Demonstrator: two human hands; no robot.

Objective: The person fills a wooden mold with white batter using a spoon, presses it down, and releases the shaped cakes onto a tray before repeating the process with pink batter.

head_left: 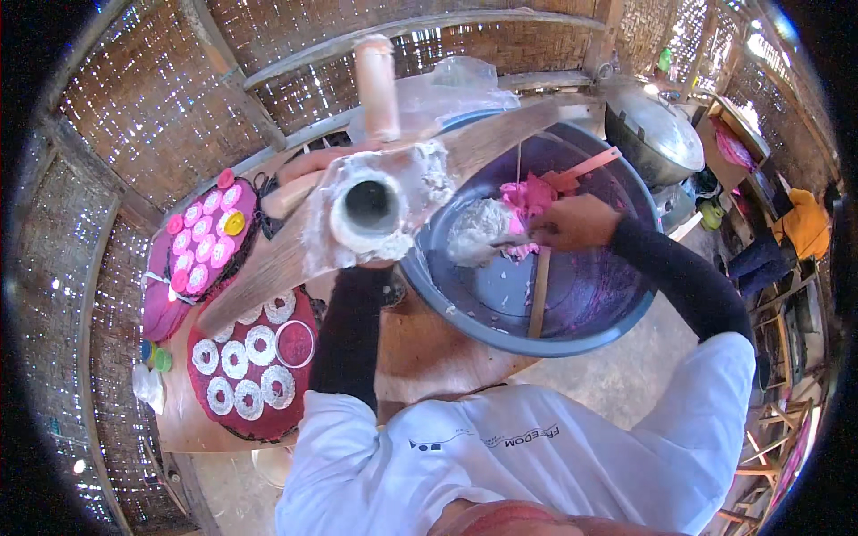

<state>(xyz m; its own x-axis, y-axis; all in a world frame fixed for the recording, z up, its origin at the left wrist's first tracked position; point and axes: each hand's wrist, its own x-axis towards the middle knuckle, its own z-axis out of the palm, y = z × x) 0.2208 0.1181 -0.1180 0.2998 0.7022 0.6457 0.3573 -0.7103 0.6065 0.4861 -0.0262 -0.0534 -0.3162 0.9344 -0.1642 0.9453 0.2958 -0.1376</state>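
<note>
The big tub [572, 346] anchors everything. A wooden press [323, 223] slants from above its rim leftward. Left of the tub lies a red tray [302, 378]. The left hand [313, 164] is mostly hidden behind the press, grip uncertain. Inside the tub, the right hand [576, 222] bends its fingers beside white dough [475, 230] and pink dough [527, 195]; whatever they pinch is unclear. White rings [248, 400] dot the tray.

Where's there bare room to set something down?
Bare tabletop shows between the black left sleeve, blue-gray basin and white shirt. Crowded: left side, where the ring-laden red tray and dark-rimmed tray sit close.
</note>
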